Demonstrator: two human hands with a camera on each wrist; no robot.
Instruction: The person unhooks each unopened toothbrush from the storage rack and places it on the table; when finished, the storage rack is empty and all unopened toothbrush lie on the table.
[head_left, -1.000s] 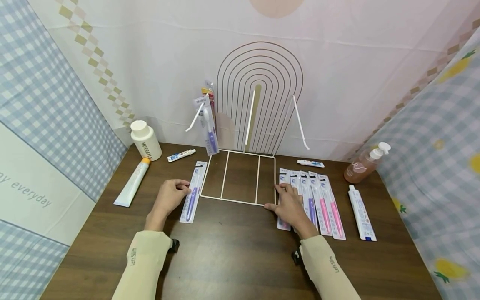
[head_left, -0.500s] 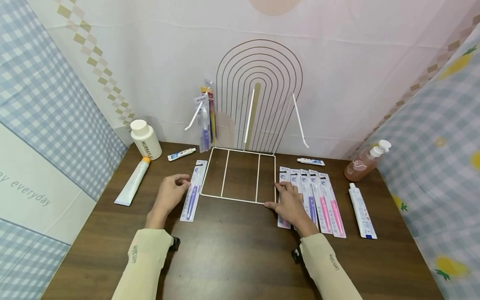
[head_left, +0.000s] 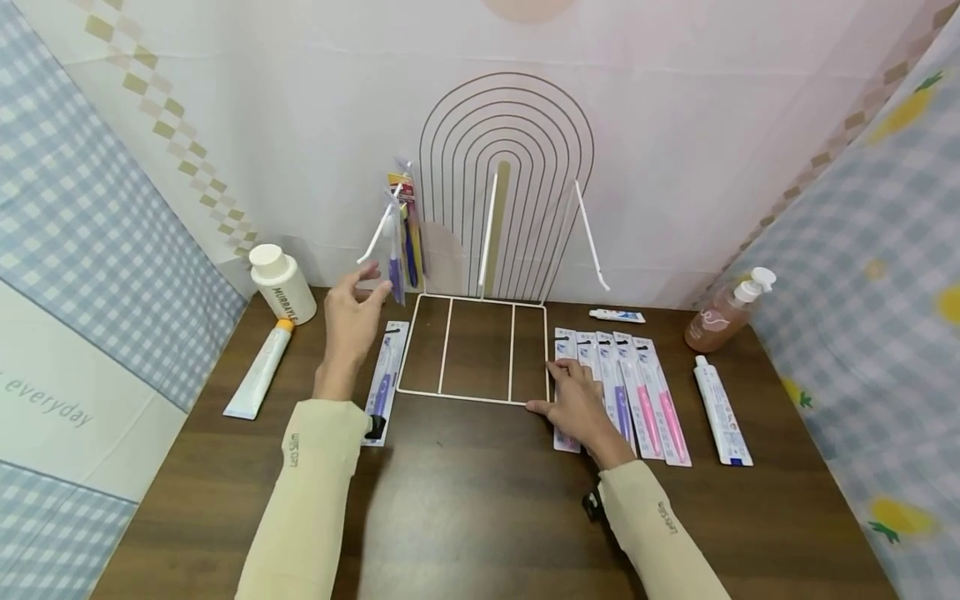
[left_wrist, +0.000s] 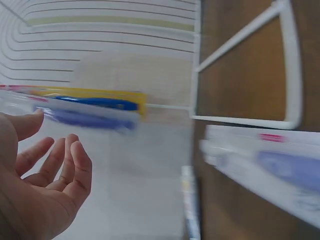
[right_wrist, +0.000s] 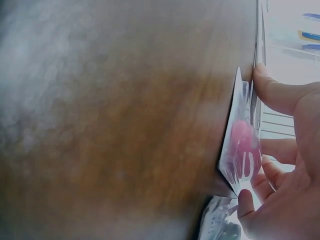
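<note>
A white wire rack (head_left: 457, 396) stands at the back, its hooks pointing forward. On its left hook hang packaged toothbrushes, a purple one (head_left: 395, 271) in front and a blue-and-yellow one (head_left: 410, 250) behind. My left hand (head_left: 352, 321) is raised beside the purple one, fingers loosely bent; in the left wrist view the hand (left_wrist: 47, 185) holds nothing and its thumb is close to the package. Another packaged purple toothbrush (head_left: 386, 367) lies left of the rack base, partly under my sleeve. My right hand (head_left: 577, 404) rests thumb and index finger at the base's front right corner, above a pink packaged toothbrush (right_wrist: 242, 145).
Several packaged toothbrushes (head_left: 648, 412) lie in a row to the right. Beyond them are a toothpaste tube (head_left: 723, 412), a small tube (head_left: 617, 316) and a pump bottle (head_left: 717, 325). At the left are a white bottle (head_left: 283, 287) and an orange-capped tube (head_left: 258, 371).
My left hand has left the toothbrush on the table and risen forward to the hanging ones. The hanging purple toothbrush has turned edge-on. My right hand stays at the rack's corner.
</note>
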